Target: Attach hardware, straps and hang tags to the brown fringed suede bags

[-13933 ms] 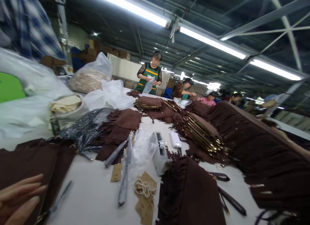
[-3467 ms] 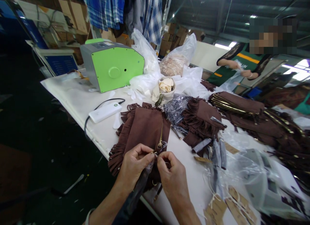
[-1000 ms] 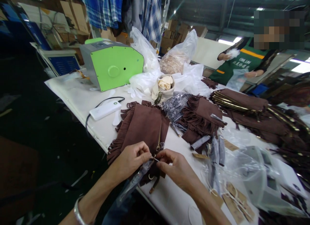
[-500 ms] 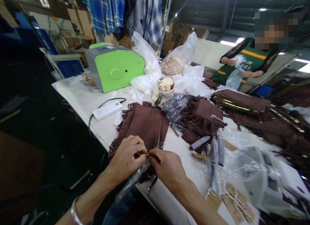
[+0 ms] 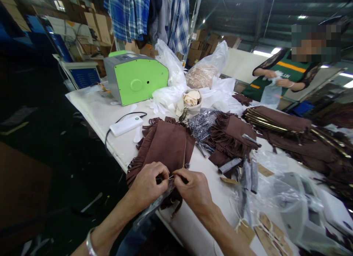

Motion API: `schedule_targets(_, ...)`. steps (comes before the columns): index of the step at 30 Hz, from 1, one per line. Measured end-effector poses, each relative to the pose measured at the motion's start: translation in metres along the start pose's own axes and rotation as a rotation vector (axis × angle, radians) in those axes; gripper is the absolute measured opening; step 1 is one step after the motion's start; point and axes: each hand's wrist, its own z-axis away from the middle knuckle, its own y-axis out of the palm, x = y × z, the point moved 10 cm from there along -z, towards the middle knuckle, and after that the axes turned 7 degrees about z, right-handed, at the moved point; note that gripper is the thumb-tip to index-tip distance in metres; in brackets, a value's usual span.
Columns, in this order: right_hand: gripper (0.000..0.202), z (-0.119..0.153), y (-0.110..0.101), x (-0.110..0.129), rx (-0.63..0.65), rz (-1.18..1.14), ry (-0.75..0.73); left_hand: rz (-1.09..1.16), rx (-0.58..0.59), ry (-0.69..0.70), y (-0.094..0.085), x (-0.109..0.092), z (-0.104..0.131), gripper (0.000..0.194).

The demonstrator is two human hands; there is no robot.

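My left hand (image 5: 150, 180) and my right hand (image 5: 194, 188) meet at the table's near edge. Each pinches a thin pale string (image 5: 171, 177), a short stretch of which shows between the fingertips. Just beyond them lies a brown fringed bag (image 5: 167, 145), flat, with a gold zipper (image 5: 184, 153) along its right side. Below my left hand hangs a clear plastic wrapping (image 5: 154, 209), partly hidden by the fingers. A brown strap (image 5: 176, 208) with a metal end dangles under my right hand.
A green and grey machine (image 5: 140, 81) stands at the back left, near a white power strip (image 5: 127, 125). Brown bags (image 5: 278, 118) pile up at right, with cardboard tags (image 5: 271, 230) closer by. Across the table, a co-worker's hands (image 5: 278, 79) hold a plastic bag.
My fingertips have drawn slightly apart, so more of the string shows between them. The whole view has shifted a little, and the co-worker's hands have come closer together.
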Motion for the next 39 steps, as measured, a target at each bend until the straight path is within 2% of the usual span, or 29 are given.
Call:
schedule_targets(5, 0.022, 0.0, -0.002, -0.019, -0.099, -0.192, 0.114, -0.075, 0.018, -0.016, 0.003, 0.004, 0.002, 0.01)
schedule_targets(8, 0.021, 0.0, 0.008, -0.032, -0.054, -0.4, 0.254, 0.001, 0.041, 0.006, 0.0, -0.002, 0.002, 0.009)
schedule_targets(11, 0.018, 0.003, 0.022, -0.038, 0.068, -0.593, 0.368, 0.279, 0.061, -0.004, -0.002, -0.008, 0.001, 0.015)
schedule_targets(14, 0.025, 0.013, 0.028, -0.042, 0.132, -0.821, 0.443, 0.619, -0.003, -0.098, -0.002, -0.003, 0.003, 0.015)
schedule_targets(18, 0.027, 0.031, 0.036, -0.036, 0.249, -1.191, 0.445, 1.199, -0.064, -0.258, 0.018, 0.01, 0.007, 0.016)
schedule_targets(20, 0.034, 0.037, 0.04, -0.031, 0.295, -1.309, 0.436, 1.33, -0.088, -0.289, 0.024, 0.014, 0.008, 0.019)
schedule_targets(22, 0.048, 0.039, 0.04, -0.026, 0.296, -1.356, 0.409, 1.356, -0.146, -0.305, 0.024, 0.02, 0.008, 0.02)
schedule_targets(24, 0.05, 0.037, 0.04, -0.026, 0.26, -1.298, 0.392, 1.339, -0.185, -0.314, 0.022, 0.025, 0.008, 0.017)
schedule_targets(27, 0.03, 0.031, 0.034, -0.032, 0.148, -1.066, 0.377, 1.238, -0.201, -0.317, 0.021, 0.029, 0.011, 0.02)
schedule_targets(29, 0.017, 0.026, 0.024, -0.033, 0.077, -0.86, 0.332, 1.14, -0.191, -0.29, 0.021, 0.029, 0.012, 0.019)
schedule_targets(33, 0.016, 0.015, -0.001, -0.018, -0.009, -0.353, 0.139, 0.916, -0.205, -0.167, 0.013, 0.021, 0.011, 0.015)
schedule_targets(36, 0.02, 0.011, -0.009, -0.004, -0.026, -0.067, 0.019, 0.609, -0.305, -0.039, -0.005, 0.011, 0.013, 0.014)
schedule_targets(39, 0.021, 0.011, -0.007, -0.004, -0.056, 0.035, 0.015, 0.201, -0.379, 0.143, -0.014, -0.013, 0.024, 0.019)
